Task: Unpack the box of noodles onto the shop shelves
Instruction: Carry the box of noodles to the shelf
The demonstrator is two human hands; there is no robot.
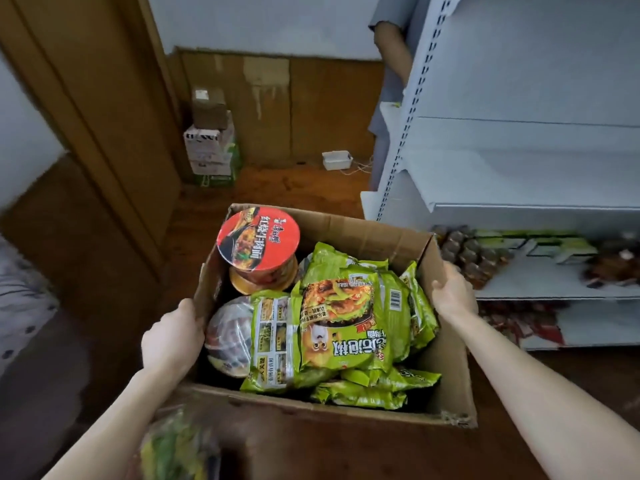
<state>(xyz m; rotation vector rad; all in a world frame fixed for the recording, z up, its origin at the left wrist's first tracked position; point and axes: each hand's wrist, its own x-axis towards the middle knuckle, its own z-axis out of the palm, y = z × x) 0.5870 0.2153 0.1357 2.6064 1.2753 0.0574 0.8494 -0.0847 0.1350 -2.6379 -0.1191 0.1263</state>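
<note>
Head view: cardboard box (363,230) is centre frame, top open, just left of the shop shelves (519,209); can't tell if it's carried or resting on sthg. Left hand (173,337) clasps the box's left wall, thumb up by the rim, fingertips hidden round the outside. Right hand (453,292) grips the right wall, fingers curled on its top edge, near the lower shelf front.

Box is full. Red-lidded cup (258,240) at far left corner sits on another cup & stands well above the rim. Clear-wrapped bowl (225,337) lies near left, by the left hand. Green noodle pkts (346,320) are heaped loose across middle & right, some on edge.

Risks, as I judge them:
- Red cup is the weak spot: top-heavy w/ nothing bracing it, so a tilt or jolt prob. tips it out the far side.
- Right wall leans outward & the near right corner looks torn. A hard squeeze there cd fold the card & lose the grip.
- Pkts may slide if the box dips to one side.
- Right knuckles cd bump the shelf edge on the way in.
- Lower shelves already hold goods (485,258) (blurred), so shoving the box in risks knocking stock.
- Cable by the white tray (336,160) on the far floor = trip hazard if stepping that way
</note>
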